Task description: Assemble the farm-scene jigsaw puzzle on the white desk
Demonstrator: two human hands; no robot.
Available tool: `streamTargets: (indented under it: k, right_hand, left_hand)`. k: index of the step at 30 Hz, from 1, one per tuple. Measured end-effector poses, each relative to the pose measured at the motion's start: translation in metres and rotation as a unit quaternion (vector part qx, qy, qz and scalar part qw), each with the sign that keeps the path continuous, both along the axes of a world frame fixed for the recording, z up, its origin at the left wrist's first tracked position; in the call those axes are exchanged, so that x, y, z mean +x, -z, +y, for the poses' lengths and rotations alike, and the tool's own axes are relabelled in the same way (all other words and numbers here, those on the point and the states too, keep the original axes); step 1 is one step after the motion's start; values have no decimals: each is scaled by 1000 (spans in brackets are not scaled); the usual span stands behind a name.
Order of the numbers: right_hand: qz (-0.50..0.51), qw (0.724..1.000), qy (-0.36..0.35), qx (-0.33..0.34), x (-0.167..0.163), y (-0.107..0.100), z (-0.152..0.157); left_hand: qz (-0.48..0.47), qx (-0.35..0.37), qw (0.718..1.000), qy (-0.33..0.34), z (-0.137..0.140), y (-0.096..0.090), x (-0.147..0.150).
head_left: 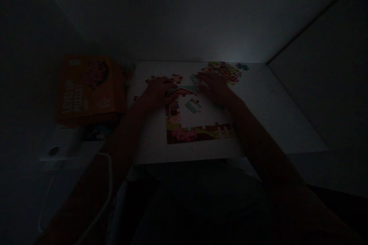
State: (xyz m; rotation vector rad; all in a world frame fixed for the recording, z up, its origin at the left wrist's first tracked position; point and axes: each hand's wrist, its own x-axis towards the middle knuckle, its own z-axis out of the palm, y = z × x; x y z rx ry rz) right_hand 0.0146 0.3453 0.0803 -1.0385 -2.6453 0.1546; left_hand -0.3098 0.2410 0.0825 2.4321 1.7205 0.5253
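Note:
The light is very dim. A partly joined jigsaw puzzle (201, 133) lies on the white table, with its left side, bottom strip and part of the top edge linked. My left hand (159, 91) rests over the top left corner, thumb and fingers apart. On the other side, my right hand (216, 87) lies with fingers extended at the right end of the top strip (184, 91). A pale green puzzle piece (194, 79) is by its fingertips; whether they touch cannot be made out. Inside the frame lies a loose green and red piece (193, 106).
A pile of loose pieces (225, 72) sits at the back, with a dark teal piece (242, 67) beside it. Another loose piece (176, 79) is near my left fingers. An orange puzzle box (89, 88) stands at left. A white cable (110, 176) crosses my left forearm.

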Motion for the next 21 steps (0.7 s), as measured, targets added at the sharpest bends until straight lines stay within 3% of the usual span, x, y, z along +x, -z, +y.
streamTargets:
  k: [5,11,17,21]
  right_hand:
    - [-17,999,51,-7,-3,10,6]
    - [-8,995,104,-8,-1,7,13]
    - [4,996,85,-39,-9,16,18]
    - [42,996,77,-19,-6,22,27]
  left_hand:
    - [-13,10,1000,3,2,6,-3]
    - [-21,4,1000,10,2,5,-5]
    - [-15,5,1000,4,1,3,-4]
    - [-18,7,1000,5,0,2,-4]
